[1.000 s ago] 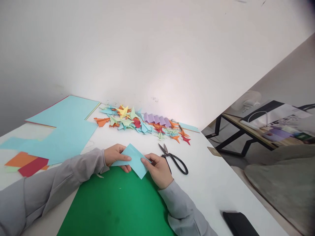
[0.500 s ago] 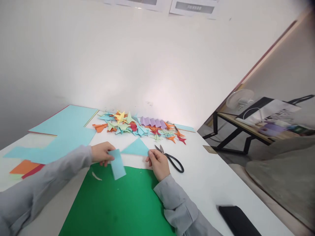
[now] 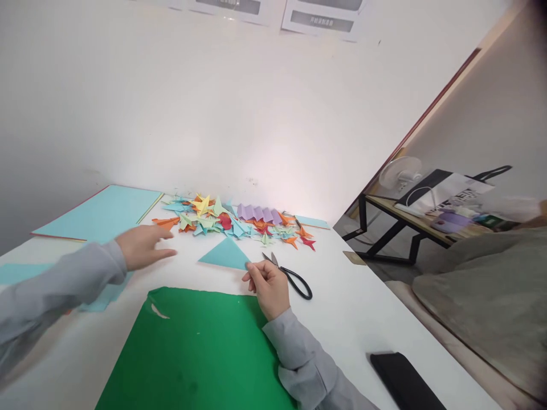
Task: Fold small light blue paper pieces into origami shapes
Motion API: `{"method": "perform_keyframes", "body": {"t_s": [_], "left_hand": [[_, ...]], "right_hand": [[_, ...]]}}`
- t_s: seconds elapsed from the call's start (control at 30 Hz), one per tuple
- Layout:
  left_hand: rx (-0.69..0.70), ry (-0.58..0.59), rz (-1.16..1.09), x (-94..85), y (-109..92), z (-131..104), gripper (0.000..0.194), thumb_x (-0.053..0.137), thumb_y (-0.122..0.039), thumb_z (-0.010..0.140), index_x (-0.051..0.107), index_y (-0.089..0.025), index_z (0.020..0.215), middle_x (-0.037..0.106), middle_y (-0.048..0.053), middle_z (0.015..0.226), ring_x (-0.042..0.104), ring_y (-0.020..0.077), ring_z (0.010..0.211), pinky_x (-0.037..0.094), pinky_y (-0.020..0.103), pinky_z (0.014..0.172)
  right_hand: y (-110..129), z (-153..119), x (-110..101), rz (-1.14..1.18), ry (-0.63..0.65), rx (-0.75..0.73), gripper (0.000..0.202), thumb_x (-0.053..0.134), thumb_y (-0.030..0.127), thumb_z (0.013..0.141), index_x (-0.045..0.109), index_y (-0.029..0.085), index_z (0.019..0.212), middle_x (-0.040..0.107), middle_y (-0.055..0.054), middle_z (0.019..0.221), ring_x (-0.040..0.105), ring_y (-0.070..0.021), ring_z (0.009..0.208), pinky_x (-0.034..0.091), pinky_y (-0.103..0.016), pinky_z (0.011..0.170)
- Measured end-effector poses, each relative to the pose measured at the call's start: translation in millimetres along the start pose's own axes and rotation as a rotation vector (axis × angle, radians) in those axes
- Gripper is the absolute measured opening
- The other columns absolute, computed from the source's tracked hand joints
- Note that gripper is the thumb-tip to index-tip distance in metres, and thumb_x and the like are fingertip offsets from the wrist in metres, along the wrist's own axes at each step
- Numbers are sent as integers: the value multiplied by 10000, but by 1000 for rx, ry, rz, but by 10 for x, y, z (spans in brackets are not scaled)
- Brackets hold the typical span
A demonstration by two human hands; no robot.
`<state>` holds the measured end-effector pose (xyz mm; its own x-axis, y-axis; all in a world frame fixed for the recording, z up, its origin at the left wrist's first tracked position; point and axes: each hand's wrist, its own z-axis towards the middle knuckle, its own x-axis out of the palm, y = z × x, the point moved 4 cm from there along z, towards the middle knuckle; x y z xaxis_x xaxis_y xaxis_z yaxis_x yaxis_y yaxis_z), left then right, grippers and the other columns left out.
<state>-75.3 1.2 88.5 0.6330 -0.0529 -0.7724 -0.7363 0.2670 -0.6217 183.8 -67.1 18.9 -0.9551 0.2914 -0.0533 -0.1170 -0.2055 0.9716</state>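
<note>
My left hand (image 3: pixel 145 247) hangs over the left part of the table, its fingers stretched apart and nothing between them. Beneath that forearm, pieces of light blue paper (image 3: pixel 105 299) lie partly hidden. With thumb and fingertips, my right hand (image 3: pixel 268 285) pinches the right corner of a folded light blue paper triangle (image 3: pixel 224 254). The triangle points away from me, just beyond a green mat (image 3: pixel 200 347). Black-handled scissors (image 3: pixel 294 277) rest immediately right of my right hand, blades partly spread.
A pile of folded paper planes (image 3: pixel 205 219) and a pleated purple paper (image 3: pixel 258 213) sit along the wall. Blue sheets (image 3: pixel 98 210) are stacked at back left. A black flat object (image 3: pixel 405 378) lies at right front. Beyond the table stands a bench (image 3: pixel 427 222) with bags.
The small blue paper rectangle has left my left hand, which moved left and opened. My right hand still holds the triangle's corner. The view has shifted slightly.
</note>
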Motion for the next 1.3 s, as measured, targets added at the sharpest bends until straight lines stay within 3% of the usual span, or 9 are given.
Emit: {"method": "perform_keyframes", "body": {"t_s": [0.13,0.27,0.47,0.67,0.87,1.0,1.13,1.2,1.3], "left_hand": [[94,97,-323,471,-356,45,513,685,-429,527,634,-171,968,612,91,1061,553,247,926,439,301,769],[148,226,-525,786,-495,82,280,597,-405,654,668,-137,692,610,27,649,551,156,644,487,254,610],[-73,224,-716,897,-362,116,213,687,-334,578,640,-131,533,548,-10,454,524,116,464,494,228,487],[-185,220,-759,994,-238,121,175,753,-264,487,633,-137,505,609,7,454,579,151,452,474,239,474],[-84,139,-843,1043,-160,115,151,753,-241,485,645,-140,517,619,10,493,565,132,480,461,228,497],[-55,32,-850,1013,-118,87,110,727,-233,528,652,-153,518,629,11,523,561,131,519,460,233,528],[-29,-39,-856,1018,-96,69,87,721,-217,531,659,-157,539,646,18,576,570,144,569,470,247,555],[-25,-40,-855,1046,-88,62,84,720,-213,534,661,-155,551,654,23,602,578,150,587,473,249,555],[43,-31,-846,1080,-104,48,73,706,-209,567,661,-151,564,662,29,622,584,150,606,477,251,572]], "right_hand": [[28,-27,39,75,29,5,266,629,400,681,540,161,604,596,12,489,441,-72,359,356,-200,372],[-67,-1,55,178,58,111,305,619,432,684,521,159,591,593,14,487,461,-71,361,387,-196,375],[-246,112,-38,226,-15,248,384,560,534,685,528,152,650,602,-11,505,512,-98,387,437,-228,401],[-326,206,-341,118,-368,299,321,541,485,682,470,191,789,588,22,551,503,-115,393,416,-242,378],[-106,233,-457,-714,-375,-129,199,438,268,759,574,149,842,618,-89,804,561,-198,735,443,-341,681],[-212,265,-431,-1191,-195,-4,305,465,244,746,603,122,989,554,-160,1100,473,-299,1025,381,-422,810],[-261,268,-467,-1236,-218,46,304,464,326,768,611,156,972,567,-141,1091,479,-322,1018,354,-494,822],[-141,213,-376,-1109,-257,-216,283,449,320,788,601,160,964,572,-141,1045,491,-299,1003,361,-489,836],[38,49,-61,-810,-15,-587,222,462,214,796,570,189,989,534,-130,1030,499,-243,1000,425,-416,811]]}}
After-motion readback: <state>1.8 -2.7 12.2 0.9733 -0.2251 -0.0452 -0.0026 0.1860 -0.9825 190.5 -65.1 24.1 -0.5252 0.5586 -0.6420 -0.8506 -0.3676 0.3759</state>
